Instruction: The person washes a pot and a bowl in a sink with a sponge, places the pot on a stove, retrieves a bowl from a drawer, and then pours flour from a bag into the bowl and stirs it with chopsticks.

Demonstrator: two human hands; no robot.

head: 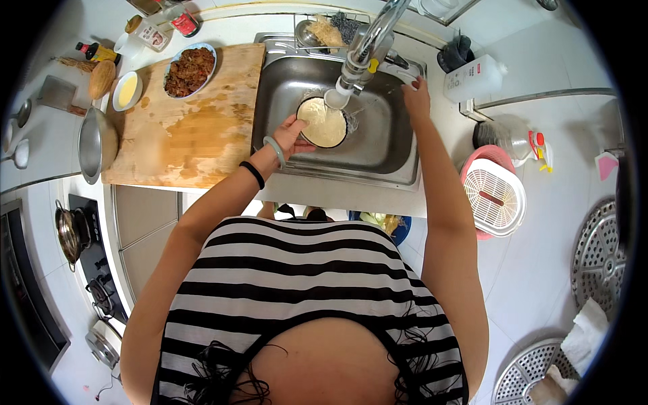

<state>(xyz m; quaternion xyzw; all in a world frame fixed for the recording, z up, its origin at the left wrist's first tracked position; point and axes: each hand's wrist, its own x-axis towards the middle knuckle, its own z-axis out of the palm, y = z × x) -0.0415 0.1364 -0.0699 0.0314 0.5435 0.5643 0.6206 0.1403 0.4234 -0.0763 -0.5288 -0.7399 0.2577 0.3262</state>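
Observation:
My left hand (293, 135) grips the rim of a dark-edged round bowl (324, 132), thumb inside and fingers beneath. Pale, cloudy liquid fills the bowl, which I hold over the stainless steel sink (283, 81). Directly above its far side hangs the white spout end (338, 96) of the chrome faucet (372, 38), with water running or splashing around the bowl. At the sink's back right corner, my right hand (418, 98) has its fingers on the end of the faucet lever (405, 75).
Left of the sink lies a wet wooden cutting board (223, 121) bearing a plate of dark minced food (190, 71) and a bowl of yellow liquid (126, 91). A metal basin (96, 147) stands at its left edge. A wire rack (329, 31) holds scrubbers behind the sink; a white jug (476, 78) stands right.

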